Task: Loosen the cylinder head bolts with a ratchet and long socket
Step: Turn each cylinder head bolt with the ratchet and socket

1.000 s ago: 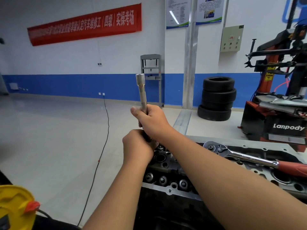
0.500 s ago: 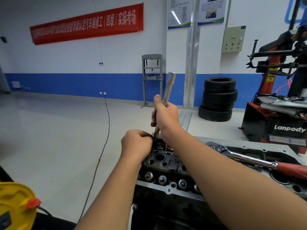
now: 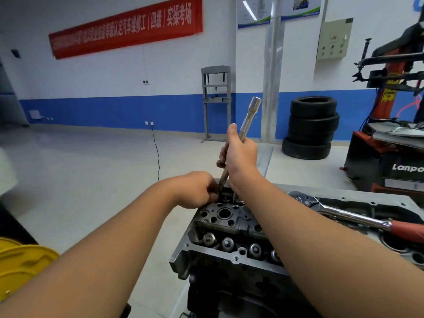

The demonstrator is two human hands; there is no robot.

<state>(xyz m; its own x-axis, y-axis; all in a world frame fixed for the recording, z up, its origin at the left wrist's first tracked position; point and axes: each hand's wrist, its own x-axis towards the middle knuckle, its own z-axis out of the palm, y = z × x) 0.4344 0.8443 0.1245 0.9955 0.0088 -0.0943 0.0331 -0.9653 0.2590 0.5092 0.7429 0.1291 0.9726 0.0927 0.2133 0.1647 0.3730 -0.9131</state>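
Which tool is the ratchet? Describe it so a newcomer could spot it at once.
Start at the grey cylinder head in the foreground and look along its top towards the right edge of the view. The ratchet lies flat there, untouched by either hand. Its round chrome head and red grip set it apart from the plain long socket held upright.

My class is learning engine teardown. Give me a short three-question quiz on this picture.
1. True or false: the right hand grips the long socket.
2. Where does the ratchet lie? A) on the floor B) on the cylinder head C) in the left hand
3. Fill in: the socket stands ____, not upright.

Key: 1 true; 2 B; 3 tilted.
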